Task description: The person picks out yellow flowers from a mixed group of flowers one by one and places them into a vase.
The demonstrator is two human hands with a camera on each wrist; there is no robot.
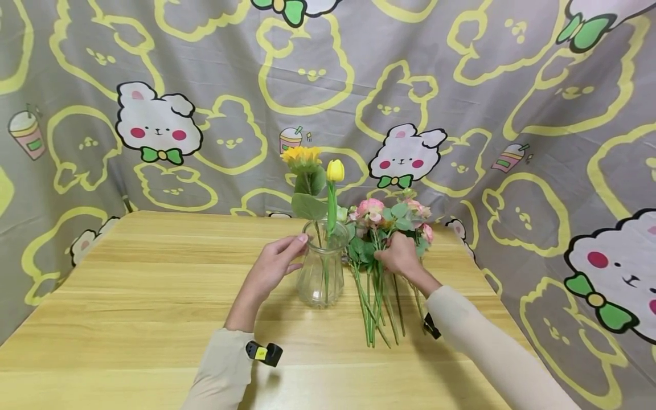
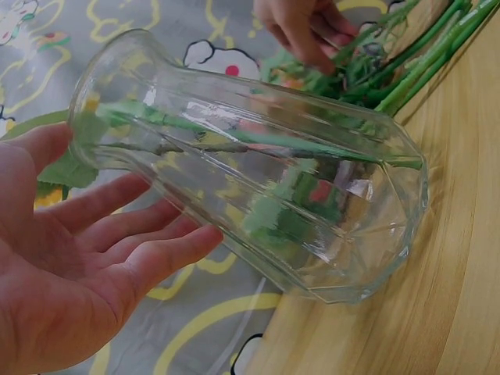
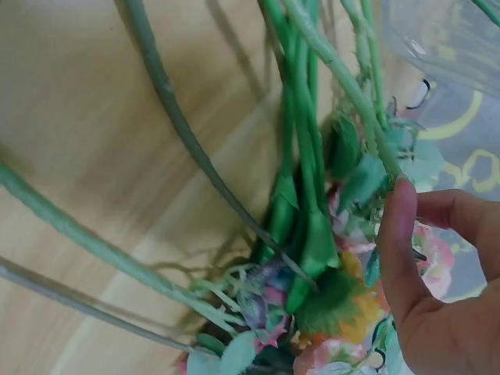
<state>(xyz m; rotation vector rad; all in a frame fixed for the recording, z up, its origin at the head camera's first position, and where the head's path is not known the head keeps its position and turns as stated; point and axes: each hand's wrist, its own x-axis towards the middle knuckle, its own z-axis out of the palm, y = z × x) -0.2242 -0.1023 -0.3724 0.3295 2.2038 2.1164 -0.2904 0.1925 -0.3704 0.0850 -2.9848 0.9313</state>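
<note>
A clear glass vase (image 1: 320, 279) stands upright on the table, holding a sunflower (image 1: 301, 158) and a yellow tulip (image 1: 335, 171). My left hand (image 1: 277, 262) is at the vase's left side near the neck; in the left wrist view the left hand (image 2: 94, 250) has fairly straight fingers against the glass. To the right of the vase lies a bunch of artificial flowers with pink blooms (image 1: 370, 209). Over that bunch, my right hand (image 1: 402, 256) pinches a green flower stem (image 3: 355, 94) between thumb and forefinger, as the right wrist view shows. The pinched stem's bloom cannot be told apart.
Several loose stems (image 1: 379, 319) point toward the front of the wooden table (image 1: 128, 296). Behind and at both sides hangs a grey curtain (image 1: 230, 68) with cartoon prints. In the right wrist view, an orange-yellow bloom (image 3: 355, 308) lies among the flowers.
</note>
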